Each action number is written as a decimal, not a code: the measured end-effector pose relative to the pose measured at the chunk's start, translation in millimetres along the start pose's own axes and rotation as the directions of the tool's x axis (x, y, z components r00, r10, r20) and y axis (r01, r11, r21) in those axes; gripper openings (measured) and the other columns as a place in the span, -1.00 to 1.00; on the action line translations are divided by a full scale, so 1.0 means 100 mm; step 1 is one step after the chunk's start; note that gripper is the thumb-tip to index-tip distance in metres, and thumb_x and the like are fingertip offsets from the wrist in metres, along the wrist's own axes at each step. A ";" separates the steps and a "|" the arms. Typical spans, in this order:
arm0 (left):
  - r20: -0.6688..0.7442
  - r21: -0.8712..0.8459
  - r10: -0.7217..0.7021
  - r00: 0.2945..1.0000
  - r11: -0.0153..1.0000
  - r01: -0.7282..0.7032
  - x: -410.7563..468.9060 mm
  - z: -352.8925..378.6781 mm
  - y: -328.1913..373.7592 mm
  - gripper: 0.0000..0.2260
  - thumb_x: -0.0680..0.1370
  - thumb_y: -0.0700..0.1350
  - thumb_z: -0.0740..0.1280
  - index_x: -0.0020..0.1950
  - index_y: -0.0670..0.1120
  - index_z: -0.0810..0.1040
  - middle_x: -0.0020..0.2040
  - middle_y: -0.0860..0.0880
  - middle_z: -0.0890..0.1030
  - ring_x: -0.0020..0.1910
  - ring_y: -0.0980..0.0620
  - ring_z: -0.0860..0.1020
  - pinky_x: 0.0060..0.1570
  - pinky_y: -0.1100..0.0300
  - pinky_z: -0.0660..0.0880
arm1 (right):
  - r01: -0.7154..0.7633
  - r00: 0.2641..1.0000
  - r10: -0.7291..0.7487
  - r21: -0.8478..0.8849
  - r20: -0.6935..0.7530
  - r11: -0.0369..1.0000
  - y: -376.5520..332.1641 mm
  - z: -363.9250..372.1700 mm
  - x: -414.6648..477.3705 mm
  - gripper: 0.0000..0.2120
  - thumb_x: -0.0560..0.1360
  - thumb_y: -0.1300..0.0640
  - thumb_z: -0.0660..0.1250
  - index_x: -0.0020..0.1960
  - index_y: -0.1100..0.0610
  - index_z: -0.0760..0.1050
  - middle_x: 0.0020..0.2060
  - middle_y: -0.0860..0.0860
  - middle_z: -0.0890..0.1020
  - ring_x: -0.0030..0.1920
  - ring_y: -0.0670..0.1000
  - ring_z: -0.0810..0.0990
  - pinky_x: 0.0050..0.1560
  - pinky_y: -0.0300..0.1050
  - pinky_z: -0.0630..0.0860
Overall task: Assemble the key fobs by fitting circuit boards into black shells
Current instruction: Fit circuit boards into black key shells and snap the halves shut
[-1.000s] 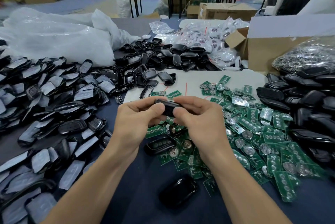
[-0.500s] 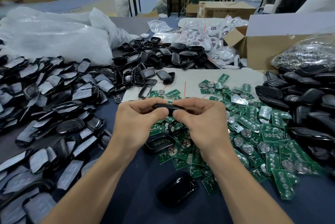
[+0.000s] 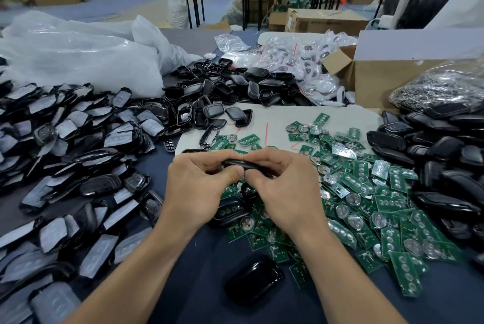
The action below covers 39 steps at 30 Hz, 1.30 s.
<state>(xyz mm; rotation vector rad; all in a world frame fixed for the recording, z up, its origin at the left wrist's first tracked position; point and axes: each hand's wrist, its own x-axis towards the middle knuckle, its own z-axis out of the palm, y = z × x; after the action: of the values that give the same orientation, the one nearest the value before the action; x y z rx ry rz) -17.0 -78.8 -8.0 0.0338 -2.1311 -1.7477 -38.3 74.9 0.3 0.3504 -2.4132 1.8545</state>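
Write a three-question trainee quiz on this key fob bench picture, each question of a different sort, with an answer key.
1. True or false: the black shell is gripped by both the left hand and the right hand.
2. Pick one: the green circuit boards lie mostly (A) to the left of the hands, (B) to the right of the hands, (C) inside a cardboard box.
3. Fill in: the lone glossy shell nearest the camera lies on a dark ____ cloth.

Key: 1 true; 2 B; 3 blue.
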 end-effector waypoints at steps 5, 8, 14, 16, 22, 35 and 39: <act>0.009 0.039 0.015 1.000 0.999 -0.015 0.01 -0.02 -0.01 -0.77 0.35 0.01 0.58 -0.03 0.25 0.76 -0.13 0.10 0.77 -0.14 0.04 0.72 -0.10 0.14 0.65 | -0.026 0.997 0.033 0.099 -0.063 0.995 -0.02 -0.01 -0.01 -0.72 0.39 0.29 0.59 -0.13 -0.10 0.74 -0.26 -0.20 0.75 -0.19 -0.16 0.74 -0.04 -0.08 0.71; 0.048 -0.046 0.027 0.998 0.999 -0.024 0.02 -0.03 0.00 -0.72 0.38 -0.21 0.59 -0.11 0.20 0.78 -0.21 0.09 0.76 -0.30 0.24 0.65 -0.25 0.42 0.53 | -0.041 0.997 0.045 0.074 -0.057 0.996 -0.03 -0.01 -0.02 -0.71 0.39 0.28 0.59 -0.17 -0.13 0.74 -0.27 -0.20 0.75 -0.21 -0.13 0.74 -0.05 -0.04 0.71; 0.032 0.190 0.090 0.995 0.977 -0.095 -0.01 -0.01 0.01 -0.80 0.41 -0.11 0.55 -0.12 0.21 0.69 -0.24 -0.10 0.62 -0.29 0.05 0.50 -0.26 0.17 0.47 | 0.031 0.996 -0.045 -0.174 -0.076 0.984 -0.02 -0.03 -0.02 -0.79 0.40 0.16 0.58 -0.09 -0.15 0.74 -0.11 -0.22 0.69 -0.03 -0.27 0.61 -0.06 -0.46 0.49; 0.045 0.255 0.123 0.991 0.958 -0.130 -0.03 0.00 -0.01 -0.86 0.41 -0.09 0.51 -0.13 0.15 0.67 -0.23 -0.10 0.58 -0.24 0.00 0.47 -0.19 0.11 0.45 | 0.047 0.996 -0.061 -0.207 -0.059 0.977 -0.04 -0.03 -0.03 -0.77 0.40 0.17 0.56 -0.09 -0.17 0.75 -0.18 -0.26 0.71 -0.06 -0.29 0.64 -0.05 -0.49 0.51; 0.017 0.241 0.086 0.996 0.967 -0.087 0.01 -0.03 -0.02 -0.85 0.37 0.06 0.53 -0.10 0.28 0.71 -0.33 0.05 0.52 -0.32 0.05 0.44 -0.30 0.25 0.41 | -0.014 0.998 0.012 -0.039 -0.054 0.999 -0.06 -0.03 -0.03 -0.67 0.38 0.25 0.58 -0.14 -0.22 0.71 -0.31 -0.27 0.72 -0.24 -0.21 0.72 -0.15 -0.24 0.67; 0.087 -0.304 -0.170 0.982 0.934 0.189 -0.02 0.10 0.06 -0.72 0.41 -0.01 0.48 0.07 -0.07 0.78 0.02 -0.05 0.77 0.01 0.15 0.71 -0.08 0.41 0.55 | -0.303 0.953 0.250 0.480 0.174 0.823 -0.02 -0.03 -0.02 -0.83 0.42 0.38 0.54 -0.07 0.15 0.76 -0.19 0.15 0.76 -0.25 0.04 0.70 -0.12 -0.14 0.67; 0.011 -0.309 -0.184 0.983 0.934 0.179 0.01 0.10 0.04 -0.73 0.38 -0.04 0.49 0.02 -0.11 0.79 0.07 -0.06 0.76 0.13 0.03 0.70 0.08 0.24 0.59 | -0.289 0.956 0.233 0.442 0.178 0.849 -0.03 0.01 -0.03 -0.77 0.42 0.41 0.52 -0.09 0.10 0.77 -0.20 0.23 0.74 -0.25 0.10 0.65 -0.05 0.02 0.72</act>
<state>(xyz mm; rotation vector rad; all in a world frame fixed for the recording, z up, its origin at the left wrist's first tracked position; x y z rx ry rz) -19.8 -68.4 -5.6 0.1662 -1.8678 -2.1615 -34.6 73.6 2.6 0.1611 -2.1396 2.6105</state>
